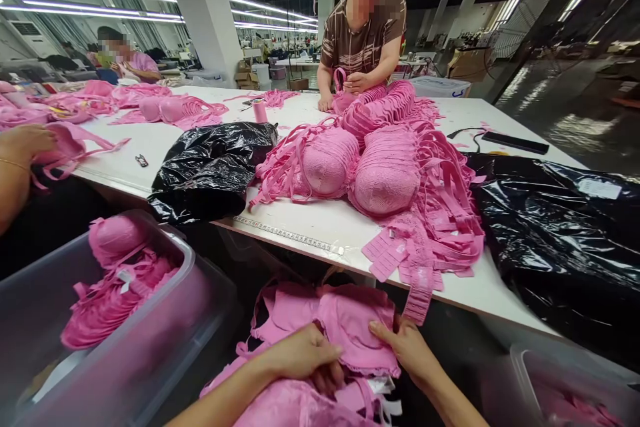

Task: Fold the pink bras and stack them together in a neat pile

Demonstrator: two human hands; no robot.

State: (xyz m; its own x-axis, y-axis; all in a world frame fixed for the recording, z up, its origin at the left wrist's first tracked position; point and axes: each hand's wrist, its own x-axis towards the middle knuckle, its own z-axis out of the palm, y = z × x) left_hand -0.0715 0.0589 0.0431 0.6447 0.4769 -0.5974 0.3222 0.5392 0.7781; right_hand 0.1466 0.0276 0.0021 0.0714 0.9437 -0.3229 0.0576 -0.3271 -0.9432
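Observation:
A pink bra (357,320) is spread between my hands below the table edge, its inner cup side facing me. My right hand (406,341) pinches its right end, thumb on top and fingers behind. Curled at the bra's lower middle, my left hand (315,355) grips the fabric, with some fingertips hidden. More pink bras (295,403) lie under my hands on my lap, with white tags showing at the lower right. On the table just ahead stands a long nested row of pink lace bras (383,170), straps and bands hanging to both sides.
Black plastic bags (213,163) flank the bra row, another bag (555,213) at right. A measuring tape (285,233) runs along the white table's (320,220) edge. Plastic bins (187,267) hold bras. One co-worker (367,33) handles bras opposite; another's hand (30,140) holds one at left.

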